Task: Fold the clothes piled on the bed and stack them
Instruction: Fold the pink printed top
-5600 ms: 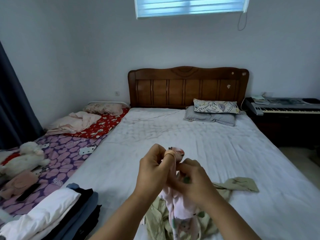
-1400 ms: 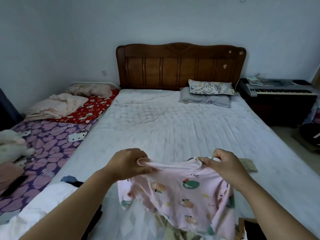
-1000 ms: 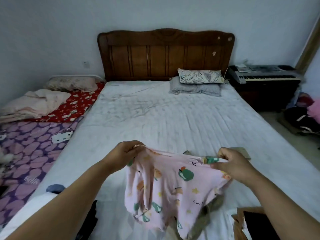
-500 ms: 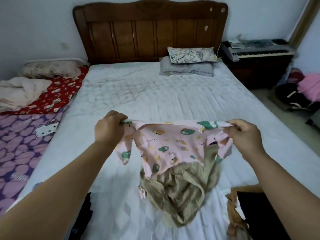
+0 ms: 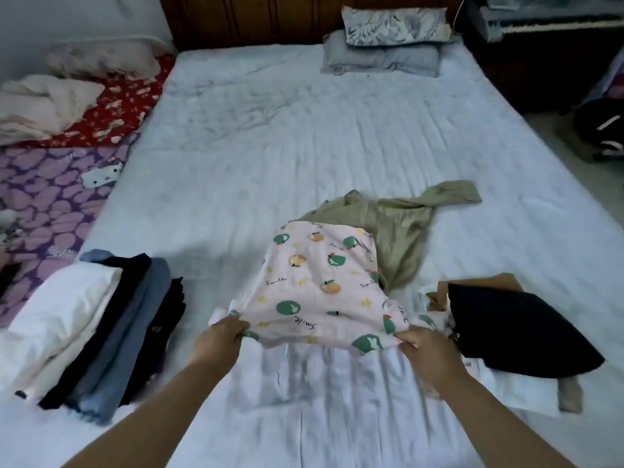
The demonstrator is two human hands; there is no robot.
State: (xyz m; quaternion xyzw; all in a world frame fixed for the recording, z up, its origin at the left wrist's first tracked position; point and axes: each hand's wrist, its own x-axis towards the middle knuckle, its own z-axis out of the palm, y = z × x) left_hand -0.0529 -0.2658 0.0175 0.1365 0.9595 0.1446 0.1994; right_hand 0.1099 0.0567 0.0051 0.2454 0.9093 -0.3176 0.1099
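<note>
Head camera view: a person's left hand (image 5: 221, 336) and right hand (image 5: 423, 346) pinch the two near corners of a small pink cotton garment printed with green apples (image 5: 320, 285), fingers curled tight on its hem. Beyond the fingertips it drapes flat across the white quilted bed (image 5: 270, 146), its far edge overlapping a crumpled olive-green garment (image 5: 398, 224). The thin, limp fabric looks light and best gripped at hems and corners.

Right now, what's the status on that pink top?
Left hand and right hand each pinch a near corner. Pink fruit-print top spread on bed, overlapping khaki garment. Nothing blocking.
</note>
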